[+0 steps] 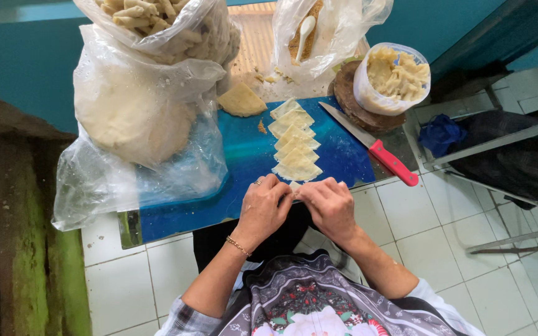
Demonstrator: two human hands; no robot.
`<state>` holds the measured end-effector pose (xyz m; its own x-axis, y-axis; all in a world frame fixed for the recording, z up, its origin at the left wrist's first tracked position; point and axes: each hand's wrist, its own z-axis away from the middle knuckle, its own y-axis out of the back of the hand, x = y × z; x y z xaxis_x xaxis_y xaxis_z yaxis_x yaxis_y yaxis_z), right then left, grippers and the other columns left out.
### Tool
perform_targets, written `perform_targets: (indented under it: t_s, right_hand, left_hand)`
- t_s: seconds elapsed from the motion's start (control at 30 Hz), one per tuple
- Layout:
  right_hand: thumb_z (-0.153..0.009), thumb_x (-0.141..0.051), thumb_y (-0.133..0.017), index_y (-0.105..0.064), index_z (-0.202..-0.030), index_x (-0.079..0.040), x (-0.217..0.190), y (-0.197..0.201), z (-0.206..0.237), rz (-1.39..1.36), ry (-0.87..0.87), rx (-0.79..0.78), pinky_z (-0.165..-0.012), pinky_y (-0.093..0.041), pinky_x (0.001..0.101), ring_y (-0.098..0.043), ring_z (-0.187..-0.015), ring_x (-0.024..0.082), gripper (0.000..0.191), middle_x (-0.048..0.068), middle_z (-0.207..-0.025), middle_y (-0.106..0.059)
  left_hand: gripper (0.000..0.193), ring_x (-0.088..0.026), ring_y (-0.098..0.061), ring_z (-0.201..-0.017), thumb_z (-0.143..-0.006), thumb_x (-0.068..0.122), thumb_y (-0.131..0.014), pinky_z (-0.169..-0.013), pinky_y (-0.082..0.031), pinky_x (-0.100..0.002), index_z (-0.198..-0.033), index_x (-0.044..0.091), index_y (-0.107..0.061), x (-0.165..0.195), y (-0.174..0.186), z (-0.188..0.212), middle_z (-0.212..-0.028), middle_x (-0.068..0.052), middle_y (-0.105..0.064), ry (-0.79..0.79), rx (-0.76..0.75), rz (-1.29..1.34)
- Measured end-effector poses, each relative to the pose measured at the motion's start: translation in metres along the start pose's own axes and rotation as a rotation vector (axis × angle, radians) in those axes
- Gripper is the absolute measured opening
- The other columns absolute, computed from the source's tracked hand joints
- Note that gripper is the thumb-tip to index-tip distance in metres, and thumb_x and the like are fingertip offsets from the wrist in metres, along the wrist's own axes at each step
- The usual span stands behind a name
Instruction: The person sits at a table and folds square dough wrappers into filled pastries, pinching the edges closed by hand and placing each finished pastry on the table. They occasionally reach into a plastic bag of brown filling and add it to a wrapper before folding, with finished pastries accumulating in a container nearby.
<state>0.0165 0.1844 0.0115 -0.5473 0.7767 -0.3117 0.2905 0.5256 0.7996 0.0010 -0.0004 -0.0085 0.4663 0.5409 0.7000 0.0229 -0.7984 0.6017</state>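
My left hand [261, 206] and my right hand [328, 204] meet at the near edge of a blue board [238, 162]. Together their fingertips pinch a small pale dough piece [294, 186], mostly hidden by the fingers. Just beyond them lies a row of overlapping square dough wrappers [294, 140]. A wedge of yellow dough [242, 99] sits farther back on the board. My left hand wears a ring and a thin bracelet.
A red-handled knife [372, 144] lies at the board's right. A plastic tub of filling [392, 78] stands on a round wooden block. Large clear bags of dough [135, 112] and shaped pieces [157, 18] fill the left. A bag with a white spoon [306, 28] is behind.
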Motion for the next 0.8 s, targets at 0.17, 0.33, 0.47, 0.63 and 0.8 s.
perform_targets:
  t_s: [0.17, 0.33, 0.47, 0.63, 0.8]
  right_hand:
    - [-0.085, -0.016, -0.078, -0.074, -0.091, -0.012, -0.003, 0.0, 0.001, -0.048, -0.077, 0.034, -0.072, -0.046, 0.0379, -0.06, -0.083, 0.023, 0.008, -0.001, -0.091, -0.07]
    - [-0.088, -0.017, -0.077, -0.073, -0.091, -0.013, -0.001, 0.002, -0.003, -0.142, -0.239, -0.057, -0.073, -0.047, 0.0365, -0.059, -0.085, 0.024, 0.006, 0.001, -0.088, -0.065]
    - [-0.087, -0.019, -0.077, -0.072, -0.096, -0.012, -0.004, 0.007, -0.002, -0.003, -0.089, -0.054, -0.071, -0.043, 0.0406, -0.061, -0.084, 0.023, 0.012, 0.0, -0.09, -0.068]
    - [-0.086, -0.018, -0.076, -0.071, -0.092, -0.014, -0.001, 0.011, -0.004, -0.003, -0.057, -0.06, -0.069, -0.043, 0.0399, -0.062, -0.083, 0.021, 0.008, -0.003, -0.091, -0.07]
    - [-0.088, -0.018, -0.077, -0.071, -0.093, -0.014, 0.002, 0.006, -0.005, -0.052, -0.119, -0.037, -0.074, -0.047, 0.037, -0.059, -0.086, 0.023, 0.009, 0.0, -0.09, -0.065]
  left_hand:
    - [0.009, -0.029, -0.063, -0.089, -0.083, 0.011, -0.074, -0.078, -0.048, -0.042, -0.089, 0.01, -0.067, 0.007, 0.0, 0.001, -0.091, -0.007, -0.064, 0.006, 0.101, 0.049]
    - [0.011, -0.028, -0.062, -0.086, -0.086, 0.012, -0.074, -0.074, -0.046, -0.041, -0.094, 0.01, -0.068, 0.01, 0.008, 0.008, -0.091, -0.006, -0.063, -0.176, 0.063, -0.047]
    - [0.007, -0.027, -0.063, -0.083, -0.087, 0.013, -0.074, -0.071, -0.046, -0.041, -0.088, 0.012, -0.067, 0.01, 0.003, 0.004, -0.086, -0.005, -0.062, -0.088, 0.037, -0.112]
    - [0.009, -0.027, -0.063, -0.084, -0.089, 0.017, -0.074, -0.071, -0.047, -0.041, -0.086, 0.013, -0.067, 0.006, 0.001, -0.005, -0.085, -0.005, -0.061, -0.042, 0.005, -0.115]
    - [0.013, -0.027, -0.062, -0.087, -0.086, 0.015, -0.071, -0.071, -0.047, -0.041, -0.097, 0.01, -0.068, 0.008, 0.005, 0.0, -0.093, -0.005, -0.062, -0.181, 0.035, -0.068]
